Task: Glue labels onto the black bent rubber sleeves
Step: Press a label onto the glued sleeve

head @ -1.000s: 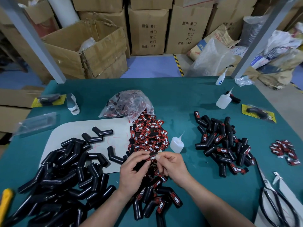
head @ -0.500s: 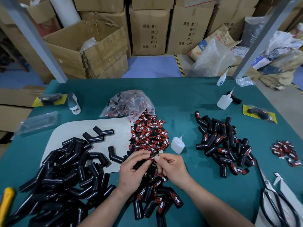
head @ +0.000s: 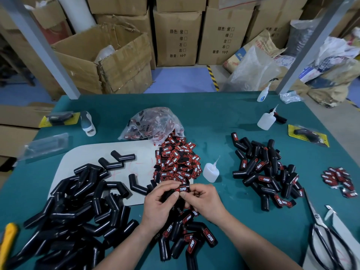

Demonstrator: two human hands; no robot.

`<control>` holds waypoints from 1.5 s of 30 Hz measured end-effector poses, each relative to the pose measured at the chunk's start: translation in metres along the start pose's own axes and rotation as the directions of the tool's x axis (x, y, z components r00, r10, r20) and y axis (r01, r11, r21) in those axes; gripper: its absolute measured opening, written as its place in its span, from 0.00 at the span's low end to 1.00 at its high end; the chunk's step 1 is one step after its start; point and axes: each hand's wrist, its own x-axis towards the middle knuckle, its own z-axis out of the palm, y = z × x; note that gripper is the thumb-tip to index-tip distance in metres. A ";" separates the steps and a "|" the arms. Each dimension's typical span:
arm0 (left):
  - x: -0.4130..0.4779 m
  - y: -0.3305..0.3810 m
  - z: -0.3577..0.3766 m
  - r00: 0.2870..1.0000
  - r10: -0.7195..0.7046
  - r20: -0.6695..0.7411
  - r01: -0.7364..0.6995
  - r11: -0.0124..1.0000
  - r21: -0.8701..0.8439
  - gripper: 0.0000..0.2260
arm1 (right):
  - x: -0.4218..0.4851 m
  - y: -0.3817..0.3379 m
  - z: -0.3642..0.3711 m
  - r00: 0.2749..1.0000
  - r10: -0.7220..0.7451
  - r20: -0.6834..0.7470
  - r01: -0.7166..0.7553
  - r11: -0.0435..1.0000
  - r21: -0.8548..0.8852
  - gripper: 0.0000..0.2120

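Note:
My left hand (head: 159, 203) grips a black bent rubber sleeve (head: 168, 194) at the table's middle front. A red and black label (head: 182, 189) lies on top of that sleeve, and my right hand (head: 204, 201) pinches the label against it with thumb and forefinger. A heap of loose labels (head: 177, 162) lies just beyond my hands. Unlabelled sleeves (head: 78, 207) are piled at the left, partly on a white board (head: 81, 156). Labelled sleeves lie under my wrists (head: 187, 236) and in a heap at the right (head: 266, 172). A small glue bottle (head: 211, 172) stands right of the labels.
A plastic bag of labels (head: 152, 123) lies behind the heap. Two more glue bottles (head: 266, 119) stand at the back right. Scissors (head: 327, 236) lie at the front right, a small label pile (head: 339, 180) at the right edge, a yellow knife (head: 7, 236) at the front left. Cardboard boxes (head: 109, 61) stand beyond the table.
Both hands have stayed in place with the sleeve. My fingers have shifted slightly along the label, now pressing it from its lower edge.

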 end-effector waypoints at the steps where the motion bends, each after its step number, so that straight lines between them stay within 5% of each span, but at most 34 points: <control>1: 0.000 0.001 0.001 1.000 0.002 0.009 -0.002 1.000 0.002 0.10 | 0.000 0.000 0.000 1.000 0.020 -0.009 -0.020 1.000 0.016 0.11; 12: 0.001 -0.002 0.000 0.997 0.075 -0.006 -0.074 0.996 0.059 0.14 | 0.002 -0.005 -0.006 0.995 0.010 0.095 -0.014 0.999 0.045 0.16; 17: -0.003 0.001 0.003 0.979 0.204 0.017 -0.203 0.963 0.175 0.09 | 0.003 -0.001 0.001 0.996 0.068 -0.053 -0.065 0.997 0.046 0.25; 22: -0.004 -0.008 0.005 0.971 0.238 0.010 -0.233 0.940 0.248 0.12 | 0.004 -0.001 0.007 0.977 0.178 -0.118 -0.168 0.982 0.091 0.23; 26: -0.002 -0.006 0.004 0.974 0.226 0.005 -0.220 0.945 0.242 0.13 | 0.004 -0.001 0.007 0.977 0.189 -0.102 -0.178 0.978 0.105 0.24; 30: -0.005 -0.004 0.005 0.994 0.112 0.004 -0.110 0.963 0.248 0.17 | 0.002 -0.004 0.010 0.981 0.165 -0.099 -0.152 0.980 0.132 0.15; 37: -0.005 -0.002 0.008 1.000 0.027 -0.009 -0.026 0.986 0.163 0.16 | 0.000 -0.003 0.010 0.985 0.094 -0.145 -0.084 0.994 0.073 0.26; 45: -0.003 -0.001 0.008 0.997 0.027 -0.066 -0.020 0.995 0.096 0.13 | -0.001 0.000 0.011 0.987 0.115 -0.112 -0.103 0.989 0.107 0.28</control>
